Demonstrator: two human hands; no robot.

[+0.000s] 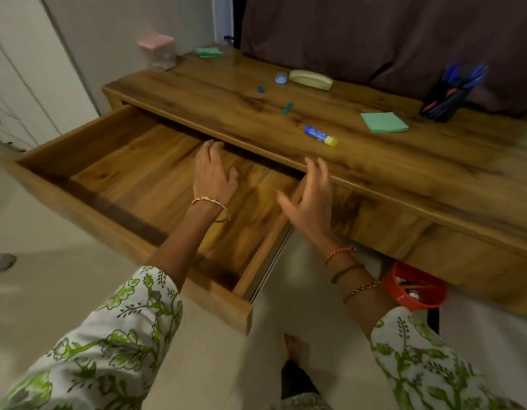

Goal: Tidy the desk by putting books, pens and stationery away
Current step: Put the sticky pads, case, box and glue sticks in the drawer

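A wooden drawer (87, 184) stands pulled far out of the desk (374, 167), and its inside looks bare. My left hand (213, 173) reaches deep into the drawer, palm down, fingers spread, holding nothing. My right hand (311, 199) hovers open over the drawer's right side, just below the desk edge. On the desktop lie a blue glue stick with a yellow cap (320, 136), a green sticky-note pad (384, 122), a cream pencil case (311, 79), a blue eraser (281, 78), a small blue cap (260, 89) and a teal clip (287, 108). A black cup of pens (447, 97) stands at the right.
A pink note cube in a clear holder (158, 51) and another green pad (209, 52) sit at the desk's far left corner. A red bin (413, 287) stands on the floor under the desk. A dark curtain (374, 34) hangs behind. My foot (292, 347) is below.
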